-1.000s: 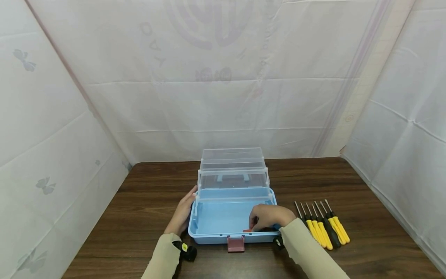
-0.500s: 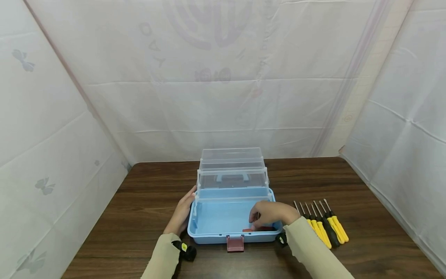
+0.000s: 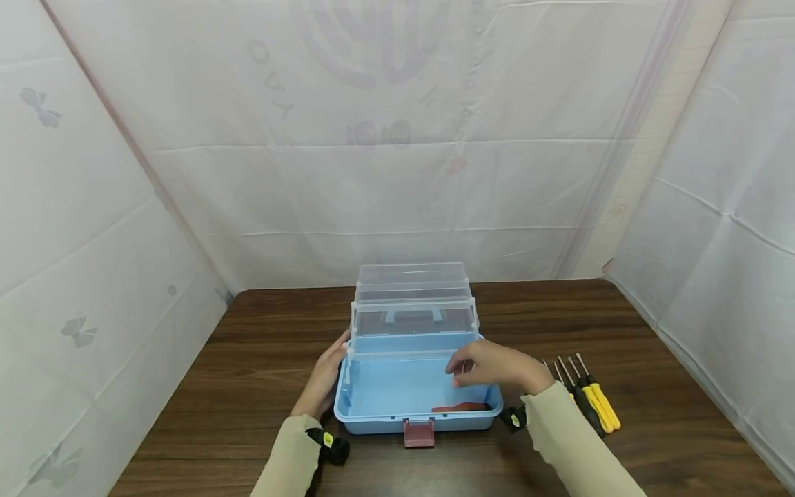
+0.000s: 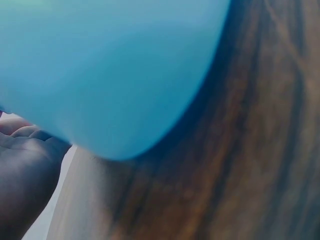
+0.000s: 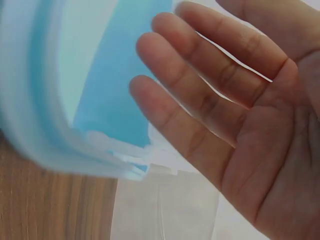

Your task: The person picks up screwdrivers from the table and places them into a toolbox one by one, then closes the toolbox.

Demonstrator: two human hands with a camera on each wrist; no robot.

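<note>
A pale blue toolbox [image 3: 370, 428] stands raised open on the dark wood table, its clear tiered trays [image 3: 413, 319] lifted at the back and a maroon latch [image 3: 419, 434] hanging at the front. Along the inside of its front wall lies a long red thing [image 3: 461, 407] with a dark right end. My left hand [image 3: 321, 383] rests against the box's left side, fingers pointing away along the wall. Above the red thing, over the box's right half, hovers my right hand [image 3: 491, 362], holding nothing. Its loosely extended fingers [image 5: 172, 65] are spread slightly in the right wrist view.
Several screwdrivers [image 3: 605, 408] with yellow or black handles lie side by side on the table [image 3: 248, 386], right of the box and partly behind my right sleeve [image 3: 574, 435]. White sheeting [image 3: 261, 207] encloses the table at the back and both sides.
My right hand has let go of the red thing by the box's front wall and risen up and away from it. The left hand stays at the box's side.
</note>
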